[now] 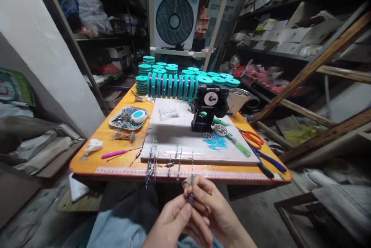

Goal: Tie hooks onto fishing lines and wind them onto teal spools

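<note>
My left hand (172, 217) is closed in a pinch on the lower end of a small dark-grey cylindrical piece (191, 199), over my lap. My right hand (217, 205) pinches its upper part, where the fingertips meet and hide some of it. A beige wrap or band (187, 182) shows by the fingertips. Above them a thin twisted line (193, 159) lies over the front edge of the white board (168, 149). Several similar lines with small dark fittings (149, 172) hang over that edge to the left.
A black winding device (203, 112) carries a row of teal spools (172, 85); more teal spools (204, 79) are stacked behind. Around the board lie a tray of metal parts (127, 118), a pink-handled tool (114, 154), orange-handled scissors (252, 138), blue-handled pliers (269, 161) and blue pieces (214, 142).
</note>
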Available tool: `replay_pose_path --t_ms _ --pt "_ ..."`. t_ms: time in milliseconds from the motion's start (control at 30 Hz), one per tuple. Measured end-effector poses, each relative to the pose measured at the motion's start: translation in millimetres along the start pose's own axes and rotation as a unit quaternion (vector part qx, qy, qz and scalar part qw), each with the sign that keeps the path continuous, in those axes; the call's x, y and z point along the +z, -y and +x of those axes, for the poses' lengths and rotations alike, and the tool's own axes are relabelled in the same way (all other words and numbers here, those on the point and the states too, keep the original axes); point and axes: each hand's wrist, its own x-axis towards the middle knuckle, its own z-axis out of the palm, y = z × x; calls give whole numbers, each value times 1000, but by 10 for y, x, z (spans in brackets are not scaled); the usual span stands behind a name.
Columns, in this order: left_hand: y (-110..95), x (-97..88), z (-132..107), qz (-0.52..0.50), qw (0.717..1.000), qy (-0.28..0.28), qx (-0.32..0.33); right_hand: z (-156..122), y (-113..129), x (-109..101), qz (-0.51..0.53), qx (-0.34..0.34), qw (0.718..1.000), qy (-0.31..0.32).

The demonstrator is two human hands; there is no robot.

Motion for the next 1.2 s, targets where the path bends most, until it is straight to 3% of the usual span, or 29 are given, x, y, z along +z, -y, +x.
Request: replay_pose_path --t_ms 200,400,533,833,1200 --pt "-17 -4 3 11 1000 -4 -4 14 33 -7 -59 -5 998 -11" --pt "-32 -7 13 5 1000 -12 -3 153 230 63 -162 -53 982 -82" --pt "-23 -3 17 2 1000 -6 -3 221 283 115 -116 -48 991 -49" --pt "15 11 18 -10 1000 -2 -15 185 165 41 -14 -29 999 -16" --pt "41 -3 4 -4 1000 -8 -22 152 149 3 -23 -26 999 -7"
